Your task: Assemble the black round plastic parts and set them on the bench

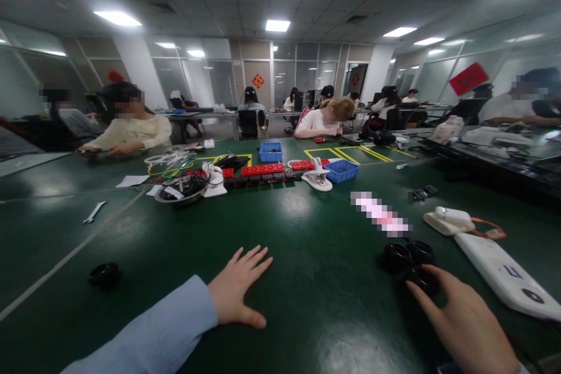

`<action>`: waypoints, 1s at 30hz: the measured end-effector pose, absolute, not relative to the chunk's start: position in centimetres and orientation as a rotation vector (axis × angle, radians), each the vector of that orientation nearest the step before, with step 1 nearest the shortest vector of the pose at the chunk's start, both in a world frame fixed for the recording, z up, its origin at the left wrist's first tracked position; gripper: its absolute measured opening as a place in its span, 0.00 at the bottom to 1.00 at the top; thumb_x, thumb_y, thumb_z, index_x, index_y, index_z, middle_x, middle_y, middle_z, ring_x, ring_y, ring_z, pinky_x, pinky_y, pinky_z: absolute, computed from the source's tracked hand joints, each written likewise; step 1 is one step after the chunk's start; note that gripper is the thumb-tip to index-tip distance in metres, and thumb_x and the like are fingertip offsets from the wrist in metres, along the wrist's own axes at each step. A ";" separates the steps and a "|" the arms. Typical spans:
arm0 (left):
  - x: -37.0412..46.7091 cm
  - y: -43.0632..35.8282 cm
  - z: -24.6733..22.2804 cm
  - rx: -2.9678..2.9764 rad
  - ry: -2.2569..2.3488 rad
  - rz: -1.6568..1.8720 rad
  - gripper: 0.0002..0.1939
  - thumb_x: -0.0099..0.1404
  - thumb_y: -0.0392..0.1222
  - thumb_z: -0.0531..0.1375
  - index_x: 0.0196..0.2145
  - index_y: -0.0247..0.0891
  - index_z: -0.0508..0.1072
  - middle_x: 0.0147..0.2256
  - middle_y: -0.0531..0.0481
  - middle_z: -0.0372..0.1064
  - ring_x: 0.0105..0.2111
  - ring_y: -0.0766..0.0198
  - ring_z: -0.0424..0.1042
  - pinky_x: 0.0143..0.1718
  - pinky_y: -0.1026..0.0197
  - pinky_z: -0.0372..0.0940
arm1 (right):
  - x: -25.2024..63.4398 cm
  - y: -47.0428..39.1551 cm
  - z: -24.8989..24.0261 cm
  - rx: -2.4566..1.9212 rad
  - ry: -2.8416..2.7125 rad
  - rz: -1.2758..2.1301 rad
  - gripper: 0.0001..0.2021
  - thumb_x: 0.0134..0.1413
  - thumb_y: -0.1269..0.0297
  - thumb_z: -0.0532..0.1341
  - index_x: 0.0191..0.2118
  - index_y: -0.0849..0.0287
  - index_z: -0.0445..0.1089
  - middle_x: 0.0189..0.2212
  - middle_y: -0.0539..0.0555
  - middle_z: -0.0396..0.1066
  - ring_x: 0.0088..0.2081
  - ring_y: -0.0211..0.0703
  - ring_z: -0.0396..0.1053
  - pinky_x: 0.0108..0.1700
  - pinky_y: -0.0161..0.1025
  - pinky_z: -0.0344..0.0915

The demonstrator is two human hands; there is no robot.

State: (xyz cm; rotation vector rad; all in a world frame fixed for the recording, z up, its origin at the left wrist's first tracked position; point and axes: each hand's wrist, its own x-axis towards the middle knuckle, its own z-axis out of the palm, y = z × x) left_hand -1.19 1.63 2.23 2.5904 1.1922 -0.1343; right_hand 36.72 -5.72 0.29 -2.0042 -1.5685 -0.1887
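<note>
My left hand lies palm down on the green tabletop, fingers spread and holding nothing. At the right, my right hand has its thumb and forefinger curled around a round, black, hollow-looking part. Two similar parts, a left one and a right one, sit close against it on the far side. Another dark round part rests by itself to the left of my left forearm. The exact kind of these parts cannot be made out.
To the right lie a white device and a white charger with an orange cable. Farther off stand a metal bowl of black cables, white clips, red power strips and a blue bin. A wrench lies left. People sit beyond.
</note>
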 end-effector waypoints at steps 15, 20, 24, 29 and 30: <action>-1.3 1.7 2.0 2.609 1.189 -0.114 0.52 0.45 0.72 0.52 0.59 0.40 0.42 0.61 0.45 0.33 0.59 0.51 0.35 0.56 0.43 0.32 | 31.3 -6.7 3.2 -1.631 -1.580 -0.479 0.24 0.50 0.46 0.49 0.43 0.62 0.60 0.40 0.63 0.63 0.44 0.55 0.61 0.45 0.53 0.59; -1.1 0.9 1.8 2.654 1.234 -0.033 0.49 0.46 0.68 0.56 0.59 0.41 0.44 0.60 0.45 0.37 0.59 0.49 0.39 0.56 0.42 0.36 | 24.9 -7.1 2.0 -1.450 -1.750 -0.207 0.18 0.52 0.56 0.52 0.48 0.57 0.56 0.46 0.59 0.60 0.47 0.51 0.60 0.46 0.48 0.61; -1.7 -0.4 2.8 2.835 1.268 0.205 0.39 0.52 0.63 0.55 0.57 0.42 0.52 0.59 0.45 0.45 0.58 0.50 0.44 0.56 0.41 0.34 | 22.8 -7.2 0.5 -1.414 -1.845 -0.034 0.20 0.51 0.57 0.53 0.51 0.56 0.56 0.48 0.58 0.60 0.48 0.51 0.61 0.45 0.46 0.62; -7.9 -1.0 7.0 2.812 1.856 0.601 0.25 0.58 0.56 0.52 0.50 0.42 0.64 0.54 0.46 0.57 0.54 0.50 0.53 0.55 0.41 0.36 | 23.9 -6.4 -1.0 -1.388 -1.926 0.099 0.21 0.50 0.56 0.55 0.50 0.56 0.58 0.48 0.57 0.61 0.47 0.50 0.63 0.44 0.44 0.65; -9.9 -1.1 7.8 2.697 2.071 0.708 0.24 0.59 0.56 0.50 0.48 0.40 0.66 0.51 0.45 0.60 0.52 0.50 0.57 0.54 0.42 0.39 | 24.2 -6.2 -1.1 -1.375 -1.936 0.112 0.21 0.50 0.56 0.55 0.50 0.56 0.59 0.48 0.56 0.62 0.47 0.50 0.64 0.44 0.43 0.65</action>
